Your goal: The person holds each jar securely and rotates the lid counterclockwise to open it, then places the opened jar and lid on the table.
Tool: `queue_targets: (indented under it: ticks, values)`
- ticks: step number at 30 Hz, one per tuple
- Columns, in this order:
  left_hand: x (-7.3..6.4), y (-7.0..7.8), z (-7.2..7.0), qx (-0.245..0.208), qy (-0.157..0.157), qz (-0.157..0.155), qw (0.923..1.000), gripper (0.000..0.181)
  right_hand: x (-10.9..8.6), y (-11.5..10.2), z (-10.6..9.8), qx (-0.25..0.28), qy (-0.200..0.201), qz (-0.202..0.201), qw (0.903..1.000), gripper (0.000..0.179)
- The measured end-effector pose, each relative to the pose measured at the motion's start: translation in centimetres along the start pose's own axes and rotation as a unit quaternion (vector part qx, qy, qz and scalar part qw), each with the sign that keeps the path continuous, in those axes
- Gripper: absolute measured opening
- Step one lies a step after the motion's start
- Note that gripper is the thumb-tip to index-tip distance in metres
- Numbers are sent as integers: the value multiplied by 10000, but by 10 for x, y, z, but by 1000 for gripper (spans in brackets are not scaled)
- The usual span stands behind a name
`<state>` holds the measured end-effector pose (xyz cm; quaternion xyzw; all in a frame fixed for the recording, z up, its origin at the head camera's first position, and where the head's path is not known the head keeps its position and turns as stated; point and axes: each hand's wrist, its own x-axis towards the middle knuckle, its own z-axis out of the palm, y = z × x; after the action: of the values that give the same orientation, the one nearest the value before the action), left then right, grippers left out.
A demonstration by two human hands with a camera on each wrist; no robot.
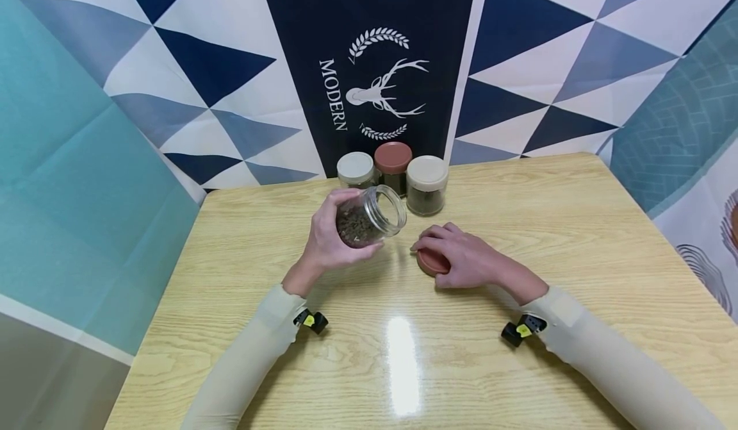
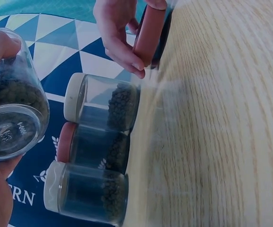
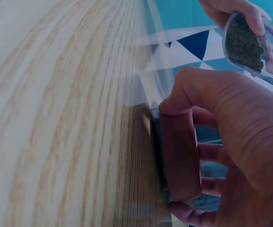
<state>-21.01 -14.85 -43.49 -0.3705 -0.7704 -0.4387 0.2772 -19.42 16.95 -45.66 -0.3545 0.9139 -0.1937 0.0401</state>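
My left hand (image 1: 331,234) grips an uncapped glass jar (image 1: 360,225) with dark dried granules inside. The jar is held above the table, tilted with its mouth toward the right. Close to the tabletop, my right hand (image 1: 464,257) holds a round reddish-brown lid (image 1: 432,262) by its rim. In the right wrist view the thumb and fingers lie around the edge of that lid (image 3: 180,156). From the left wrist view, the bottom of the jar (image 2: 18,125) shows beside my left palm.
At the table's back edge stand three lidded jars: one with a pale grey lid (image 1: 355,167), one with a red lid (image 1: 393,156) and one with a cream lid (image 1: 427,172). A patterned cloth (image 1: 369,65) hangs behind the wooden table (image 1: 346,379).
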Motion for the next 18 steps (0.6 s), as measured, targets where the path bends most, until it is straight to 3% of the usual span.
queue_targets:
  ticks: [18]
  values:
    - [-1,-2,-1,-50,16,-32,10000,96,0,-1,0,-39,42,-228,9997,69]
